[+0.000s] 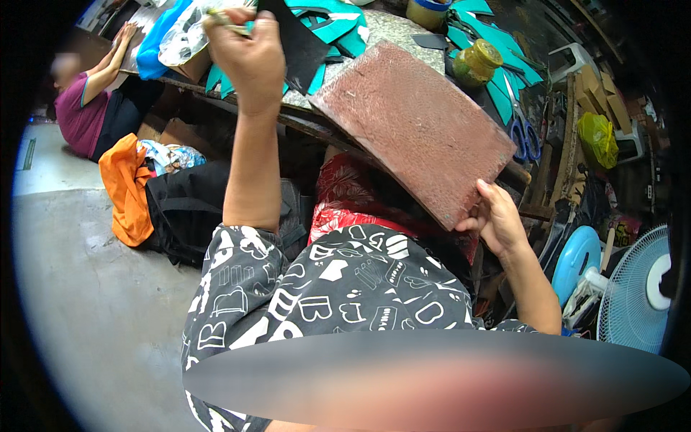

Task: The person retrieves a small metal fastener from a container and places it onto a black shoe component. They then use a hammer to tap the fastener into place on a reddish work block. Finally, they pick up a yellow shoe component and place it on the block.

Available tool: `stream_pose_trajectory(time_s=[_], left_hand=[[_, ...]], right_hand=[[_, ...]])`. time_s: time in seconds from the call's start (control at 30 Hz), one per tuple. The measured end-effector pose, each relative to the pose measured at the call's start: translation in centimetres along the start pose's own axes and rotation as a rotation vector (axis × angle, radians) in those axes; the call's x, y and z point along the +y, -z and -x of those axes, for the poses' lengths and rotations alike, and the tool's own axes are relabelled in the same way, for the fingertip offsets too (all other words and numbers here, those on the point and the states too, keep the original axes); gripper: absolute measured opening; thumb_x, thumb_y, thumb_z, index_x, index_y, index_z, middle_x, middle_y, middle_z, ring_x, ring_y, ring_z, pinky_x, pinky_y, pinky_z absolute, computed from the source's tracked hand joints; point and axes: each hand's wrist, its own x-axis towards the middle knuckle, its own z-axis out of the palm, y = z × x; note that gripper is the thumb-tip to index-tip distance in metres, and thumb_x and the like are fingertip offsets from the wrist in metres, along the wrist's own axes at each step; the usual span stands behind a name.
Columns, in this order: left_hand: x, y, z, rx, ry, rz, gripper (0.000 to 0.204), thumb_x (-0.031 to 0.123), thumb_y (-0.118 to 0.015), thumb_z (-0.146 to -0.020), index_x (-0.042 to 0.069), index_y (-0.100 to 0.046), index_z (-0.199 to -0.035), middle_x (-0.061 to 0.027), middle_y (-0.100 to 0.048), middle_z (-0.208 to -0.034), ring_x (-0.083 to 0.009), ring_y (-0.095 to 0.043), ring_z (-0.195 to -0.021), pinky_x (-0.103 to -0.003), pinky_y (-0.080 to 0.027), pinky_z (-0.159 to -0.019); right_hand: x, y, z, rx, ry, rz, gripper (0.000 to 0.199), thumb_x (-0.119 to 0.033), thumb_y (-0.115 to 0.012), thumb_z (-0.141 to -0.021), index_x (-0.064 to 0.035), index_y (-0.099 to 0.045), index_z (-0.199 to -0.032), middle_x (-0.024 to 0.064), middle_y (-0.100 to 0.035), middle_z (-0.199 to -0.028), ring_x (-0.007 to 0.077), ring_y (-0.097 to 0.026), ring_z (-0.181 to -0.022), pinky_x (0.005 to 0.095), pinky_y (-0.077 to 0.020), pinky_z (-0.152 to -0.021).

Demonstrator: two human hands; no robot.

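My right hand [500, 219] grips the reddish board's [417, 129] lower corner; my left hand [245, 54] pinches a black sheet [299, 39], perhaps a brush too. Tilted off the desk [403, 29], the board could slip.

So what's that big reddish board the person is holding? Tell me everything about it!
The reddish-brown board is a flat rectangle with a rough, speckled top and worn, darker edges; what it is made of I cannot tell. It is tilted, its upper end resting on the workbench edge, its lower end out over the lap. The right hand grips its lower corner. The left hand is away from it, holding a dark sheet.
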Motion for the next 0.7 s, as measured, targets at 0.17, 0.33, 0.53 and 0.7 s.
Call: stream_pose_trajectory(time_s=[0.17, 0.33, 0.53, 0.7], left_hand=[[3.1, 3.3, -1.9, 0.159, 0.022, 0.149, 0.037, -0.010, -0.068, -0.081, 0.008, -0.040, -0.097, -0.0069, -0.053, -0.095, -0.0128, -0.053, -0.086, -0.029, -0.044, -0.087], [4.8, 4.5, -1.9, 0.228, 0.115, 0.254, 0.038, -0.011, -0.069, -0.081, 0.008, -0.041, -0.098, -0.0092, -0.058, -0.097, -0.0146, -0.058, -0.091, -0.028, -0.050, -0.088], [3.3, 1.8, 0.5, -0.116, 0.461, 0.465, 0.028, -0.011, -0.067, -0.078, 0.005, -0.050, -0.093, -0.0078, -0.059, -0.098, -0.0146, -0.059, -0.092, -0.028, -0.048, -0.087], [2.4, -0.4, 5.6, -0.363, 1.046, 0.558, 0.019, -0.006, -0.061, -0.083, 0.006, -0.052, -0.094, -0.0047, -0.059, -0.096, -0.0104, -0.055, -0.087, -0.025, -0.047, -0.079]], right_hand=[[-0.8, -1.8, -2.6, -0.015, -0.040, 0.096, 0.038, -0.034, -0.055, -0.099, -0.0004, -0.054, -0.118, 0.0131, -0.066, -0.103, 0.0225, -0.069, -0.084, 0.0347, -0.0619, -0.064], [-1.4, -3.3, -3.6, -0.090, -0.069, 0.101, 0.039, -0.035, -0.057, -0.099, 0.0009, -0.056, -0.115, 0.0142, -0.066, -0.104, 0.0225, -0.069, -0.085, 0.0345, -0.0616, -0.069], [-1.8, -3.5, -6.9, -0.194, -0.220, 0.301, 0.052, -0.044, -0.054, -0.099, 0.0059, -0.057, -0.111, 0.0151, -0.066, -0.088, 0.0247, -0.071, -0.070, 0.0305, -0.0610, -0.059], [-2.6, -2.4, -6.7, -0.115, -0.076, 0.777, 0.045, -0.046, -0.057, -0.096, -0.0010, -0.059, -0.090, 0.0108, -0.063, -0.071, 0.0212, -0.065, -0.055, 0.0310, -0.0496, -0.046]])
